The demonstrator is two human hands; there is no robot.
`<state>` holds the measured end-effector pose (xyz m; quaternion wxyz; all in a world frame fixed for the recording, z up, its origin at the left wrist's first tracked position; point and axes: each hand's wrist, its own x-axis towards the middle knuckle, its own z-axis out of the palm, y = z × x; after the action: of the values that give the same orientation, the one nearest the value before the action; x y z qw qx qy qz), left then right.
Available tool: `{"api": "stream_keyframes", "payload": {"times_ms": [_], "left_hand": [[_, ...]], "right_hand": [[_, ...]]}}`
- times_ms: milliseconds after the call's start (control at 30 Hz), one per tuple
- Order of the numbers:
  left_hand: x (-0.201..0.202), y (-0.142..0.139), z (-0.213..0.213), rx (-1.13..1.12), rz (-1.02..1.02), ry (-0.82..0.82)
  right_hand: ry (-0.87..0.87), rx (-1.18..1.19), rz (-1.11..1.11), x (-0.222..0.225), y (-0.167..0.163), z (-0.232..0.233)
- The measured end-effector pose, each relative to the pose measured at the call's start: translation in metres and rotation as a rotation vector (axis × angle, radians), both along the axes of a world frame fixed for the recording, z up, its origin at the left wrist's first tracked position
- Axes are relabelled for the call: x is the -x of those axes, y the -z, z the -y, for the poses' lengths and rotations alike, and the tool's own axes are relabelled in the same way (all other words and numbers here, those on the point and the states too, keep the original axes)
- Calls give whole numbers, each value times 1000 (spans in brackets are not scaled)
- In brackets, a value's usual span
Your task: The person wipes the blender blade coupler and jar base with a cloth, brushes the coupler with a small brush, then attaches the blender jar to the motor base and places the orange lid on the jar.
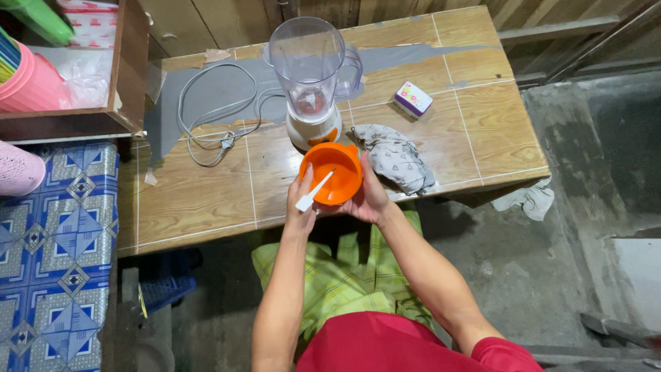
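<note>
Counter (206,200): wood-patterned top with pale grid lines and grey tape patches near its far edge; it carries the blender, cord, cloth and small box.
Wooden crate (131,62): stands at the counter's far left corner; inside are a pink plastic vessel (31,86) and crumpled clear plastic, contents otherwise hard to tell.
Blender (313,83): white base with an orange front panel, clear jug upright on it, lid off; the jug looks empty, only the blade hub shows at its bottom.
Power cord (213,114): grey, looped loosely on the counter left of the blender, plug lying at the near end of the loop.
Cloth (398,158): grey patterned, crumpled, just right of the bowl on the counter.
Orange bowl (334,172): plastic, held over the counter's near edge just in front of the blender base, tilted toward the camera; inside it only the spatula's blade shows.
White spatula (313,191): lies across the bowl's near rim, handle sticking out toward the lower left.
Right hand (372,196): fingers wrapped around the bowl's right side, cupping it.
Left hand (299,200): fingers closed on the bowl's left rim, at the spatula handle.
Small box (413,98): white and purple, flat on the counter right of the blender, closed.
</note>
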<state>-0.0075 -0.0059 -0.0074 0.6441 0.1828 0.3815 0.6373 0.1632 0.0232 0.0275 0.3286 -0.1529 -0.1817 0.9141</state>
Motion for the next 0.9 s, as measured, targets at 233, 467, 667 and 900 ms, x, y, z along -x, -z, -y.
{"api": "stream_keyframes", "payload": {"times_ms": [233, 467, 667, 900], "left_hand": [[6, 4, 12, 65, 214, -93], [7, -1, 23, -65, -41, -158], [-6, 5, 17, -114, -207, -293], [-41, 24, -5, -128, -605, -271]], "right_hand": [[171, -112, 679, -33, 60, -20], [950, -1418, 2144, -82, 56, -31], [572, -968, 1932, -84, 59, -35], [742, -1413, 1399, -37, 24, 0]]}}
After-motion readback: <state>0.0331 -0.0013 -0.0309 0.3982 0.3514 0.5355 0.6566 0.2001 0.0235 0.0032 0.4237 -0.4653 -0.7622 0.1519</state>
